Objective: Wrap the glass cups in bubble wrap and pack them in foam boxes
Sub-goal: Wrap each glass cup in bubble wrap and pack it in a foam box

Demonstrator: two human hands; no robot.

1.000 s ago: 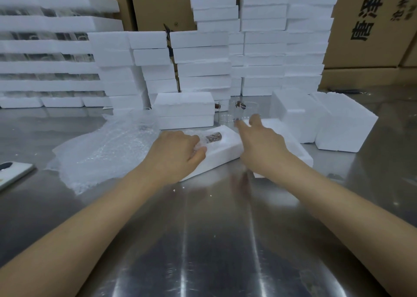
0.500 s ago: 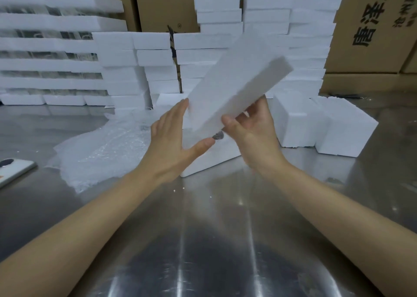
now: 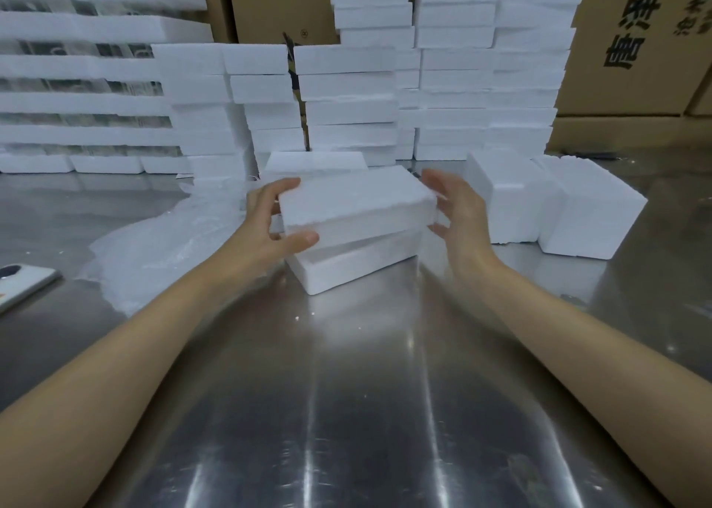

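Both hands on foam lid (image 3: 354, 199), mid-desk. L hand (image 3: 269, 222) grips lid's 9 o'clock end: thumb on front face, fingers curled behind. R hand (image 3: 458, 210) half-curled round the 3 o'clock end, thumb under front corner. Lid sits tilted and skewed over the foam box base (image 3: 358, 260), front edge raised off it; base flat on steel desk (image 3: 346, 392). Box contents hidden by lid. Bubble wrap (image 3: 162, 245) at 9 o'clock of box, phone (image 3: 23, 280) beyond it at desk edge. Two foam blocks (image 3: 589, 214) at 3 o'clock. Foam stacks (image 3: 346, 95) at 12, cartons (image 3: 635, 45) behind.
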